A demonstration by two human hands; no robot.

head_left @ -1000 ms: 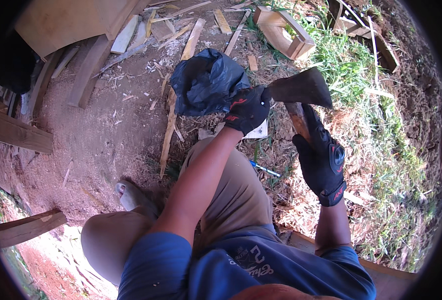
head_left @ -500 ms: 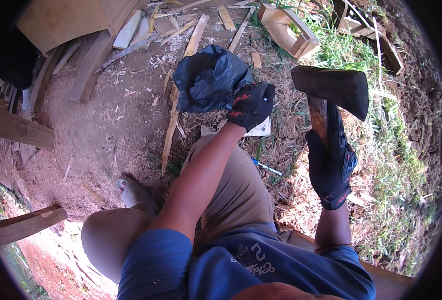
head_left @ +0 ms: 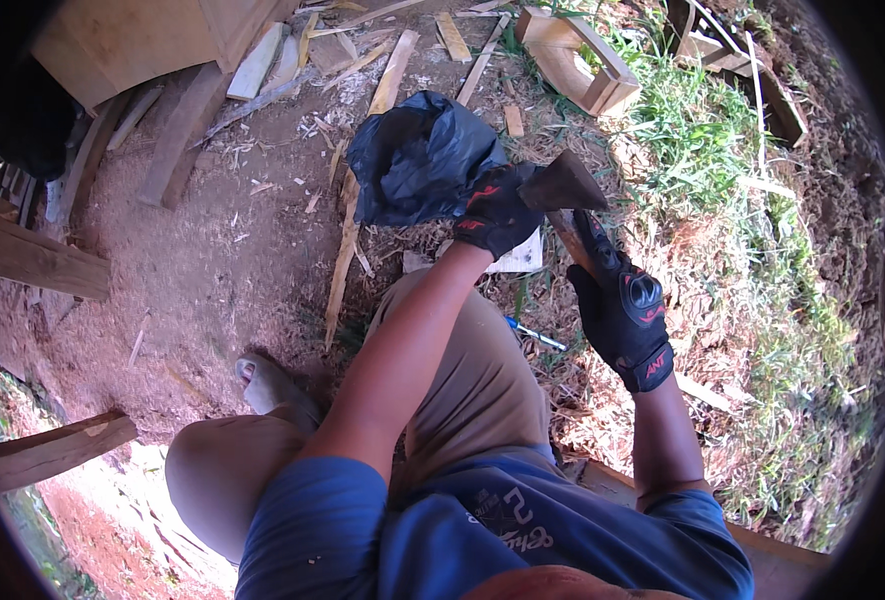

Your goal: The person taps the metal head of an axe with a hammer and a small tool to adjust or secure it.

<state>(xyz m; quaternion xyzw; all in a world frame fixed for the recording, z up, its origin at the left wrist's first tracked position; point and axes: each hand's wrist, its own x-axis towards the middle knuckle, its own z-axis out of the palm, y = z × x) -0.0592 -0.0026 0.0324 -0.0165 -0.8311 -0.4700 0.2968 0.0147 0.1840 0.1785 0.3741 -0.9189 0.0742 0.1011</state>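
Observation:
My right hand point(head_left: 622, 318), in a black glove with red marks, grips the wooden handle of a hatchet point(head_left: 574, 185) close below its dark metal head. The head is at the fingers of my left hand point(head_left: 497, 212) and partly covers them; whether they touch I cannot tell. In a matching glove, my left hand is closed, and what it holds is hidden. Beneath it lies a pale flat board point(head_left: 522, 256), mostly covered by my hand and knee. A crumpled black plastic bag point(head_left: 417, 160) sits just beyond my left hand.
A blue-and-white pen point(head_left: 537, 335) lies by my knee. Curved wooden pieces point(head_left: 612, 85) stand at the far right, near grass. Wooden beams point(head_left: 37, 250) and a large wooden panel point(head_left: 127, 45) occupy the left side. Wood strips point(head_left: 342, 265) and shavings litter the ground.
The hatchet has swung down and to the left, from raised at the right to my left hand's fingers. My left hand has stayed in place.

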